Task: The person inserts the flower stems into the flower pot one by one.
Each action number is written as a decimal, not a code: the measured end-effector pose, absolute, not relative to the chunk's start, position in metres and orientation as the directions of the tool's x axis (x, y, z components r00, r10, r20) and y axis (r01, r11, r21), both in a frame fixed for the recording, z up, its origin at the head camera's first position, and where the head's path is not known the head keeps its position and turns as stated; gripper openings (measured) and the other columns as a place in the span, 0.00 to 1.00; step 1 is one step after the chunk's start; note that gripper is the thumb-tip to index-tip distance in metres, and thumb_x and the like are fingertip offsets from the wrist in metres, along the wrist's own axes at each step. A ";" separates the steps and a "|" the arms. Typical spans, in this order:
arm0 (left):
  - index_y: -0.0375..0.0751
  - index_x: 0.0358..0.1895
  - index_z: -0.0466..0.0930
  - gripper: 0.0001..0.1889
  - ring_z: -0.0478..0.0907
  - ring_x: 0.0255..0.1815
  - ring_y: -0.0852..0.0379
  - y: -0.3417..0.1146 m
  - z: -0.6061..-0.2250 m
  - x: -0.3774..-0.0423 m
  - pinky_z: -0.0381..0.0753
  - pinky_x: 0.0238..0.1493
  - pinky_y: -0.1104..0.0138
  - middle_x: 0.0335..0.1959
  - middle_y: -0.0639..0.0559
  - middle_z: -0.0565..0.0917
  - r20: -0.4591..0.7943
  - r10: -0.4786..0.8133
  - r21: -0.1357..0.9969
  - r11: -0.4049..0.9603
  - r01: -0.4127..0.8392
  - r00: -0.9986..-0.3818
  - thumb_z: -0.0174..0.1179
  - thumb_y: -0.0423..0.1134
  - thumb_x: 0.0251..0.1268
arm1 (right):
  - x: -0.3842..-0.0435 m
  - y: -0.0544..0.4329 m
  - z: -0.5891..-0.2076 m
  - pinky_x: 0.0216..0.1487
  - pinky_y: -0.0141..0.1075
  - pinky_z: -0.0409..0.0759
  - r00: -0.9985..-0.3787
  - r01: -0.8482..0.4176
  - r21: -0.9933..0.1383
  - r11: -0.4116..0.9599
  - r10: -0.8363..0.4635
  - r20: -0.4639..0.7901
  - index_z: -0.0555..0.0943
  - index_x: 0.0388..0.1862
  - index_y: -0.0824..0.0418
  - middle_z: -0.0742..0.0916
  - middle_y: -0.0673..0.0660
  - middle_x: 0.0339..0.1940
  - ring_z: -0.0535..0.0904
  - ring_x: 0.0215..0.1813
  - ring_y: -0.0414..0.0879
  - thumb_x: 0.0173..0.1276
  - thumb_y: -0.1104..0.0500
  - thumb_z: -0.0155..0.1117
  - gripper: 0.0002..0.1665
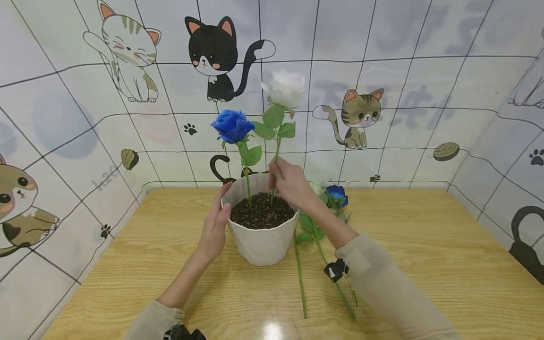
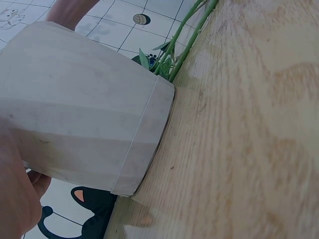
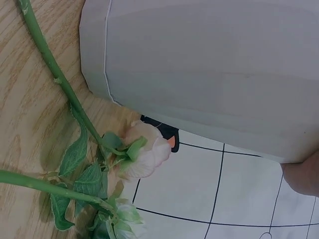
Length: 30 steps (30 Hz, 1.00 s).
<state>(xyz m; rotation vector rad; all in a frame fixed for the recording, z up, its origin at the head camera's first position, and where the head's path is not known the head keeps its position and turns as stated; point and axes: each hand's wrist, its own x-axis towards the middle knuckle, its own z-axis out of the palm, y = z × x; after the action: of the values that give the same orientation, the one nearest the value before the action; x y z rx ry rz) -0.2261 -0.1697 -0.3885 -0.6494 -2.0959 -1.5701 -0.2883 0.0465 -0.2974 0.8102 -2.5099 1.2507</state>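
Observation:
A white flowerpot [image 1: 259, 245] filled with dark soil [image 1: 261, 218] stands on the wooden table. My left hand [image 1: 214, 225] grips its left side, with the thumb at the rim; the left wrist view shows the fingers round the pot wall [image 2: 84, 109]. The right hand [image 1: 291, 182] pinches the green stem of a white rose [image 1: 284, 89] above the pot, and the stem's lower end meets the soil. Left of it, a blue rose [image 1: 233, 126] stands upright in the same soil. In the right wrist view the pot wall [image 3: 209, 64] fills the upper right.
More roses lie on the table right of the pot, partly under my right forearm: a blue one [image 1: 337, 194] and pale ones, among them a pinkish rose [image 3: 147, 154]. Their stems [image 1: 301, 283] point toward me. A cat-patterned backdrop [image 1: 289, 28] surrounds the table [image 1: 425, 245].

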 end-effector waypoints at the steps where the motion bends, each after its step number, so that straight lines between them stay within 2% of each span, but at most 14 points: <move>1: 0.44 0.79 0.56 0.27 0.53 0.79 0.51 -0.170 -0.389 -0.226 0.53 0.74 0.46 0.79 0.46 0.60 0.600 0.106 0.756 0.248 0.606 -0.793 0.36 0.44 0.81 | -0.288 0.046 -0.297 0.27 0.37 0.75 -0.825 -0.565 -0.663 0.491 -0.372 0.426 0.75 0.34 0.60 0.84 0.53 0.23 0.79 0.24 0.50 0.85 0.55 0.39 0.21; 12: 0.44 0.79 0.56 0.28 0.53 0.79 0.51 -0.170 -0.389 -0.226 0.54 0.73 0.46 0.79 0.46 0.60 0.602 0.106 0.755 0.246 0.607 -0.792 0.36 0.44 0.81 | -0.288 0.047 -0.298 0.32 0.39 0.74 -0.832 -0.553 -0.664 0.503 -0.364 0.418 0.75 0.33 0.59 0.85 0.55 0.25 0.77 0.23 0.47 0.85 0.55 0.40 0.21; 21: 0.45 0.80 0.56 0.28 0.53 0.79 0.52 -0.169 -0.389 -0.226 0.53 0.74 0.47 0.79 0.49 0.60 0.600 0.103 0.758 0.245 0.605 -0.793 0.35 0.43 0.81 | -0.288 0.044 -0.294 0.29 0.36 0.73 -0.794 -0.604 -0.604 0.520 -0.455 0.403 0.73 0.33 0.59 0.86 0.58 0.27 0.76 0.22 0.45 0.84 0.56 0.40 0.18; 23: 0.45 0.80 0.56 0.28 0.53 0.79 0.51 -0.169 -0.389 -0.225 0.54 0.73 0.47 0.79 0.48 0.60 0.598 0.101 0.760 0.244 0.602 -0.795 0.35 0.44 0.81 | -0.288 0.044 -0.294 0.29 0.36 0.74 -0.787 -0.613 -0.597 0.518 -0.471 0.398 0.72 0.33 0.59 0.86 0.55 0.26 0.77 0.23 0.45 0.84 0.57 0.41 0.18; 30: 0.41 0.79 0.55 0.28 0.55 0.78 0.50 -0.170 -0.389 -0.227 0.55 0.72 0.45 0.78 0.47 0.61 0.605 0.104 0.757 0.231 0.611 -0.790 0.35 0.44 0.81 | -0.293 0.043 -0.295 0.32 0.36 0.77 -0.763 -0.640 -0.582 0.502 -0.510 0.398 0.72 0.33 0.59 0.85 0.51 0.25 0.81 0.26 0.53 0.84 0.58 0.41 0.17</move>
<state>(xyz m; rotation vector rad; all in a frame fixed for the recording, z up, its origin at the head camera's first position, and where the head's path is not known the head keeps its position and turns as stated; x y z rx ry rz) -0.2266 -0.1696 -0.3893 -0.6560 -2.0806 -1.5833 -0.2926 0.0429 -0.2954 0.9925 -2.5676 1.1059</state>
